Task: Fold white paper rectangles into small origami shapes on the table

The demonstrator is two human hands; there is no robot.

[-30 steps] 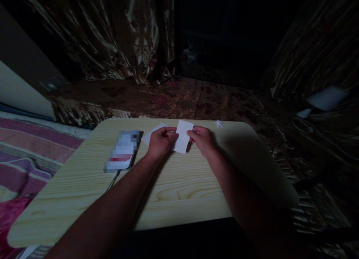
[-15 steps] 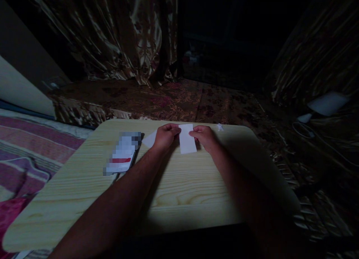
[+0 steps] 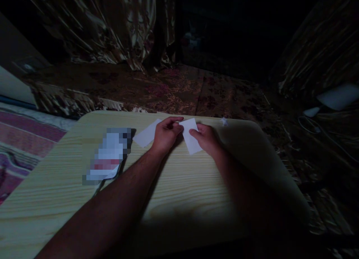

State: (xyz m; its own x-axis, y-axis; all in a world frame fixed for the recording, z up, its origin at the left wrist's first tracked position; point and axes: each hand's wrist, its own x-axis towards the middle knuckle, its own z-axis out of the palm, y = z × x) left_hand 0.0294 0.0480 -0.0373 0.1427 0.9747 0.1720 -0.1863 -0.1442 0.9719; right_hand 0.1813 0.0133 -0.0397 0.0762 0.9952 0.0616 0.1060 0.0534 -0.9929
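A small white rectangular piece of paper [image 3: 192,138] is held tilted between my hands over the far part of the table. My right hand [image 3: 206,137] grips its right side, thumb on the upper face and fingers behind. At the upper left corner, my left hand [image 3: 167,135] pinches the paper by thumb and fingertips, its index finger stretched out along the top. Another white sheet of paper [image 3: 146,135] lies on the table just left of my left hand, which partly covers it. Beyond my right hand sits a small folded white paper piece [image 3: 224,121], star-like in outline.
The pale wooden table [image 3: 174,180] has rounded corners. A phone-like object [image 3: 109,150], blurred by pixelation, rests on its left, with a cable by its near end. A striped bedspread [image 3: 17,139] is at left; a white lamp [image 3: 338,97] with a cord stands right.
The paper in my hands has turned, its lower end swinging to the right. More of the sheet on the table shows beside my left hand. The camera view has shifted.
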